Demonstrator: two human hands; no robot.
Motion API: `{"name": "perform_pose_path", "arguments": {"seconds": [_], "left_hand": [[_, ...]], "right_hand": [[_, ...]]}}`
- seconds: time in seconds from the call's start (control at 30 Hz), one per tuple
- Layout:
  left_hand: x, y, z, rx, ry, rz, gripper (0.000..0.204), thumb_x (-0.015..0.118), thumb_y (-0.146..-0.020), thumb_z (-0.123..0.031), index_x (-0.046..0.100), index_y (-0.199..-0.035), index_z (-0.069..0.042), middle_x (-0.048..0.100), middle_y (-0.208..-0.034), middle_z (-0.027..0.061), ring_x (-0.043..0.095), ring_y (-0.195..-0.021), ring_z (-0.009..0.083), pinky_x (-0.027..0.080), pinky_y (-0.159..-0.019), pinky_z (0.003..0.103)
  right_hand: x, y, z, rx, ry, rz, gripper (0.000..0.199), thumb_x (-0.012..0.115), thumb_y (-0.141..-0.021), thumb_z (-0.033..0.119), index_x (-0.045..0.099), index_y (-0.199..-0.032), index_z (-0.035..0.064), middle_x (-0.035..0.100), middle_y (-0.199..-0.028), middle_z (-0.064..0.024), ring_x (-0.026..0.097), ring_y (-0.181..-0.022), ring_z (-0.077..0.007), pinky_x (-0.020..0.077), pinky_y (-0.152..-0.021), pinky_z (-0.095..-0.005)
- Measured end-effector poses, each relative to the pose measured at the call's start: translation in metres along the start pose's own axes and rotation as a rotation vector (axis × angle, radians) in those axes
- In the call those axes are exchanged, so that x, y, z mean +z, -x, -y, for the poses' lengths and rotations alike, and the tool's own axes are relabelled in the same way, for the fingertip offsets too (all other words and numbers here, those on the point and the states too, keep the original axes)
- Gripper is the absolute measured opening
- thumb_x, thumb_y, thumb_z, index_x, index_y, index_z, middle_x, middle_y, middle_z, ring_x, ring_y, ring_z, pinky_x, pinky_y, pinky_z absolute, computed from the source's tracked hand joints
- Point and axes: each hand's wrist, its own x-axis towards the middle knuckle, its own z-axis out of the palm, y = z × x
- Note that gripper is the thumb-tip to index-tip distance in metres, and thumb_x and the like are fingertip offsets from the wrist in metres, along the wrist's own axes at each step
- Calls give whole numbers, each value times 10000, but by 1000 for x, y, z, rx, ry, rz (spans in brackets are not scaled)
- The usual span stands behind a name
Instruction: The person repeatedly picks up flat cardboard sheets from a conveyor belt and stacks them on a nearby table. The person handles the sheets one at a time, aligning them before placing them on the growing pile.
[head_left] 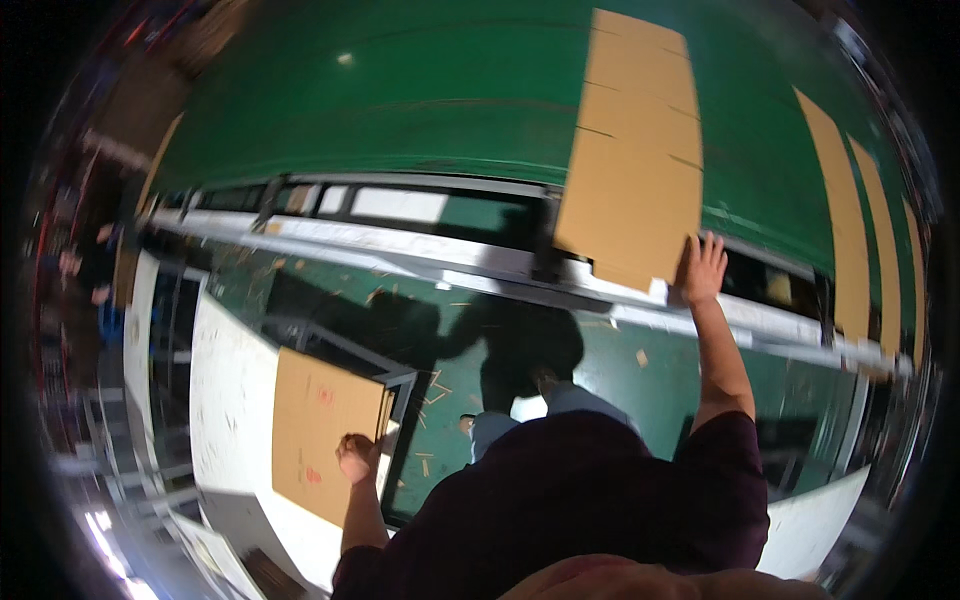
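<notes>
Looking down from the head camera, I see a long tan cardboard sheet (635,140) lying on a wide green surface (450,100), its near end reaching over the pale rail (400,250) toward the person. Short dark slits cut into both its long sides.

The right hand (705,270) is extended, fingers spread and not closed around anything, at the sheet's right side near its close corner. Whether the palm presses on the cardboard or only on the rail beside it, I cannot tell.

The left hand (357,457) is well apart, low on the left, with fingers curled at the edge of a tan cardboard stack (310,400) with red marks. The stack lies on a white tabletop (225,390). I cannot tell whether those fingers pinch a sheet or merely rest there.

As I judge it, a one-sided push by the right hand could swing the long sheet askew, since nothing I can see guides its left side. The overhanging end could bend or catch against the rail, and the slit sides could fold under uneven pressure. At the stack, a careless pull could drag several layers together. Cardboard scraps (435,390) litter the green floor (440,450), so a foot could slip.
</notes>
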Motion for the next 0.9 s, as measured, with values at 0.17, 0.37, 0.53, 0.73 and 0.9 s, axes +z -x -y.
{"name": "perform_pose_path", "arguments": {"seconds": [0.17,0.37,0.53,0.73,0.9], "left_hand": [[-17,-3,-15,-16,158,-20,628,769,-620,-366,559,-1101,-22,542,-1175,144,506,-1067,342,437,-920,400],[-10,2,-26,-139,102,-7,627,757,-609,-323,560,-1121,-20,509,-1268,134,468,-1156,303,404,-996,338],[-30,9,-38,-167,101,24,655,757,-642,-339,546,-1169,-13,475,-1328,134,427,-1224,286,382,-1018,327],[-32,5,-36,-101,165,-47,622,744,-660,-368,561,-1144,-23,479,-1318,143,453,-1202,286,431,-969,346],[-28,14,-26,-50,124,-131,609,711,-695,-394,559,-1144,-11,484,-1304,166,467,-1189,297,433,-960,361]], "right_hand": [[7,-26,74,-302,-72,373,956,717,-614,140,226,-1431,75,179,-1501,-166,118,-1397,-362,130,-1118,-485],[-35,-37,126,-165,62,612,1193,761,-588,203,-35,-1472,111,-27,-1525,-171,43,-1391,-421,156,-1096,-519],[16,-64,121,-225,-84,368,833,622,-717,47,192,-1431,44,216,-1474,-207,262,-1337,-381,295,-1065,-454],[-157,-87,234,-665,-398,64,408,532,-728,-55,504,-1133,-18,598,-906,-271,587,-877,-424,470,-761,-491],[-294,-34,328,-908,-883,62,119,590,-760,10,475,-747,-15,538,-659,-162,532,-554,-325,418,-530,-385]]}}
